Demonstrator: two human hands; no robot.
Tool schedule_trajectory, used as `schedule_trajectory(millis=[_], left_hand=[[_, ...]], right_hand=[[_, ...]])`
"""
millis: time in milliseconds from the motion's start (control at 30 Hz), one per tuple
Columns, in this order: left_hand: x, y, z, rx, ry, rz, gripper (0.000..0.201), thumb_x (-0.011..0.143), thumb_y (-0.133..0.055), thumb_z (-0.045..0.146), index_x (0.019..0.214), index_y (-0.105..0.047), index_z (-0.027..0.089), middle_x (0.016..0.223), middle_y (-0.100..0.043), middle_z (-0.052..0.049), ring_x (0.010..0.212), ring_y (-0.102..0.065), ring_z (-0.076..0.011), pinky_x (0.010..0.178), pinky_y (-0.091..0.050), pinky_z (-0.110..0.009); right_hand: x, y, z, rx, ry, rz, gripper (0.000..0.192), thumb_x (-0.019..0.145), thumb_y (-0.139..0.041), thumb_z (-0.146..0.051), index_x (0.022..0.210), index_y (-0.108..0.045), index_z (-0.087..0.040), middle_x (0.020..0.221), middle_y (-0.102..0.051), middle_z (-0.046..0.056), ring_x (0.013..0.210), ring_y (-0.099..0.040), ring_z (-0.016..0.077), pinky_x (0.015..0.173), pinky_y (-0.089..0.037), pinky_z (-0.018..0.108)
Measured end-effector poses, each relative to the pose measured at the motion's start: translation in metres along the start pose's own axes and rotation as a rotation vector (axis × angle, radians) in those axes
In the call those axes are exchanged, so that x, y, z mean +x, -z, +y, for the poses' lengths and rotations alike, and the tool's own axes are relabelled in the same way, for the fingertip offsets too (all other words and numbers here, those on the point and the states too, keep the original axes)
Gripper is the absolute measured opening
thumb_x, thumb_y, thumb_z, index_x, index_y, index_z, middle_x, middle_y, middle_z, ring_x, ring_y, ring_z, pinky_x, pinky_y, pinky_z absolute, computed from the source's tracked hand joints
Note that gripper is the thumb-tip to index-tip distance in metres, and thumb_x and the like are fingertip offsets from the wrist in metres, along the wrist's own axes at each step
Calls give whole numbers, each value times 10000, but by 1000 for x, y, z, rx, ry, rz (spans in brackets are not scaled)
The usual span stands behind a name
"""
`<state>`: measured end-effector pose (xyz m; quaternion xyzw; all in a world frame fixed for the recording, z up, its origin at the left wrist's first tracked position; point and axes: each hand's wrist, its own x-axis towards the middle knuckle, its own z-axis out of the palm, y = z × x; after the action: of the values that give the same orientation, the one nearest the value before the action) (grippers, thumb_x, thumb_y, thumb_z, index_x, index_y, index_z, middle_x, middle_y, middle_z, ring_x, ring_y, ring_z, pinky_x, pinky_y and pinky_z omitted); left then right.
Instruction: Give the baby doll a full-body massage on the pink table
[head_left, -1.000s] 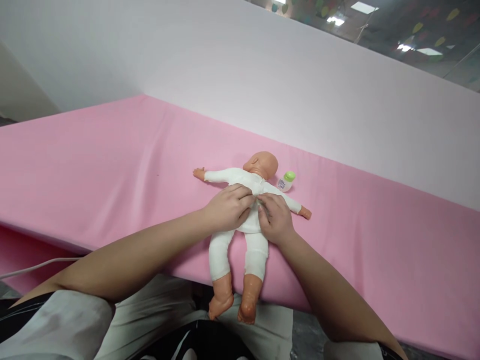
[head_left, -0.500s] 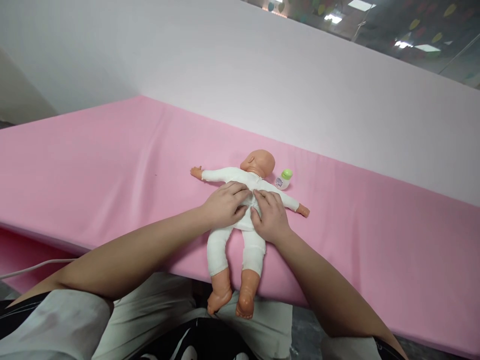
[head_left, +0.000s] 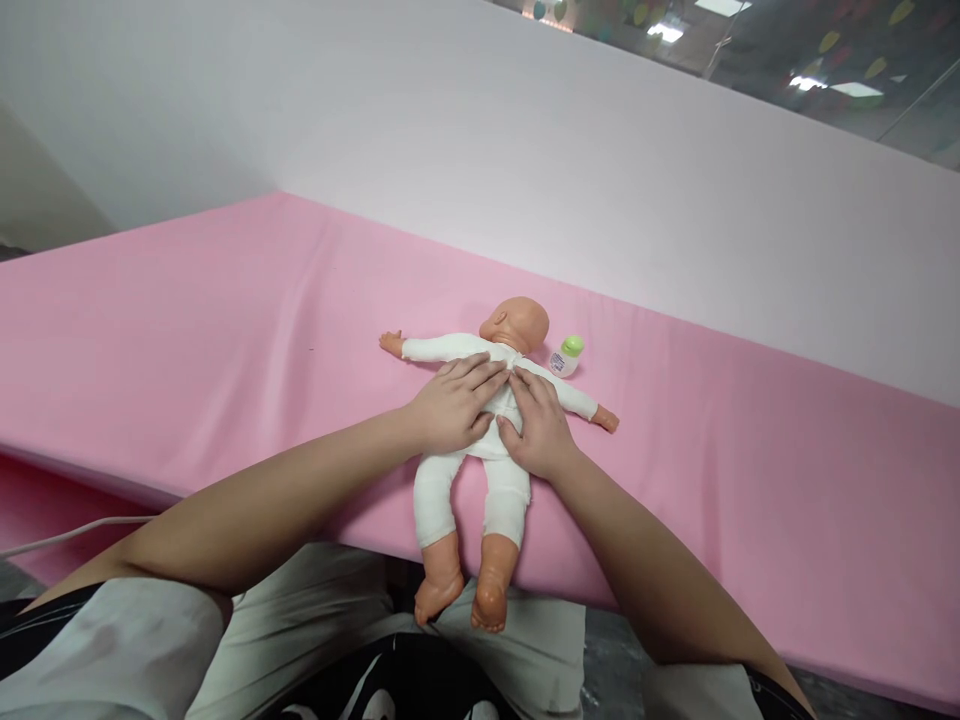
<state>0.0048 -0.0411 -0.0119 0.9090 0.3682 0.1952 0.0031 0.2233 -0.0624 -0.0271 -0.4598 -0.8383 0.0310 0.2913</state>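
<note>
A baby doll [head_left: 504, 438] with a white cloth body lies face down, its head pointing away from me and its arms spread. My left hand [head_left: 454, 405] rests flat on the left side of its back, fingers stretched out. On the right side of the back lies my right hand [head_left: 541, 424], also flat with fingers extended. The fingertips of both hands nearly meet near the doll's spine. Under my palms, part of the white body is hidden. By the doll's head sits a small clear bottle [head_left: 565, 357] with a green cap, touched by neither hand.
The doll lies on a pink padded table [head_left: 787, 480], with its feet hanging past the front edge. A white wall panel [head_left: 450, 130] rises behind. At the left edge, a white cable [head_left: 82, 525] runs below the tabletop.
The fingers of both hands have straightened from a curled pose and slid slightly up the doll's back towards its head. The doll and bottle stay in place.
</note>
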Motion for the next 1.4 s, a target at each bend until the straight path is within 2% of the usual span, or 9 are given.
schedule_trajectory(millis=[100, 300, 567, 733, 867, 1000, 1133, 1267, 1400], left_hand=[[3, 0, -2, 6, 7, -60, 697, 977, -506, 326, 1627, -388, 104, 1702, -390, -174, 1614, -247, -379, 1300, -212, -578], [16, 5, -11, -45, 48, -97, 671, 851, -645, 397, 1472, -555, 160, 1474, -614, -157, 1334, -555, -368, 1160, -399, -530], [12, 0, -12, 44, 15, -36, 979, 857, -644, 489, 1677, -273, 105, 1733, -269, -239, 1602, -192, -464, 1263, -180, -640], [16, -2, -16, -25, 58, -140, 923, 880, -627, 487, 1667, -311, 122, 1726, -304, -234, 1609, -234, -432, 1281, -160, -646], [17, -7, -19, -93, 71, -139, 869, 885, -627, 458, 1647, -360, 136, 1711, -336, -226, 1593, -282, -415, 1283, -173, -656], [10, -1, -23, -169, 42, 13, 802, 905, -625, 497, 1607, -427, 164, 1667, -403, -203, 1561, -343, -386, 1283, -243, -596], [2, 22, -28, -181, 223, 145, 604, 900, -614, 574, 1328, -638, 150, 1307, -663, -173, 1223, -624, -347, 1097, -468, -503], [-2, 34, -39, -247, 509, -93, 580, 970, -434, 712, 912, -672, 186, 935, -722, -115, 897, -673, -316, 831, -500, -434], [0, 20, -48, -517, 498, -175, 645, 969, -408, 766, 893, -667, 181, 951, -735, -100, 917, -677, -303, 812, -478, -391]], right_hand=[[1, -4, 5, 39, -27, -69, 736, 925, -618, -317, 1598, -420, -98, 1627, -452, 237, 1531, -403, 393, 1268, -364, 646], [6, -5, 14, 122, -39, -124, 700, 912, -639, -345, 1565, -477, -150, 1574, -533, 199, 1478, -487, 371, 1249, -394, 633], [5, -7, 20, 105, -40, -146, 994, 876, -686, -330, 1704, -166, -148, 1772, -196, 215, 1660, -160, 380, 1327, -197, 658], [9, -5, 27, 134, -144, -334, 1011, 954, -634, -454, 1720, -49, -147, 1782, -122, 233, 1668, -98, 405, 1303, -123, 728], [11, -1, 30, 166, -135, -325, 985, 969, -626, -571, 1711, -156, -126, 1757, -229, 241, 1644, -208, 415, 1310, -165, 699], [7, 0, 34, 250, -137, -176, 869, 996, -584, -612, 1670, -311, -136, 1713, -364, 214, 1602, -334, 376, 1308, -275, 614], [4, -1, 37, 263, -185, 14, 615, 1057, -491, -519, 1562, -487, -169, 1555, -576, 180, 1453, -530, 337, 1230, -410, 579], [6, -1, 32, 121, -154, 163, 462, 1046, -504, -465, 1392, -639, -191, 1376, -676, 163, 1312, -587, 342, 1166, -445, 589], [10, -4, 24, 157, -168, 152, 403, 1053, -483, -454, 1305, -688, -214, 1325, -698, 145, 1273, -599, 334, 1158, -433, 569]])
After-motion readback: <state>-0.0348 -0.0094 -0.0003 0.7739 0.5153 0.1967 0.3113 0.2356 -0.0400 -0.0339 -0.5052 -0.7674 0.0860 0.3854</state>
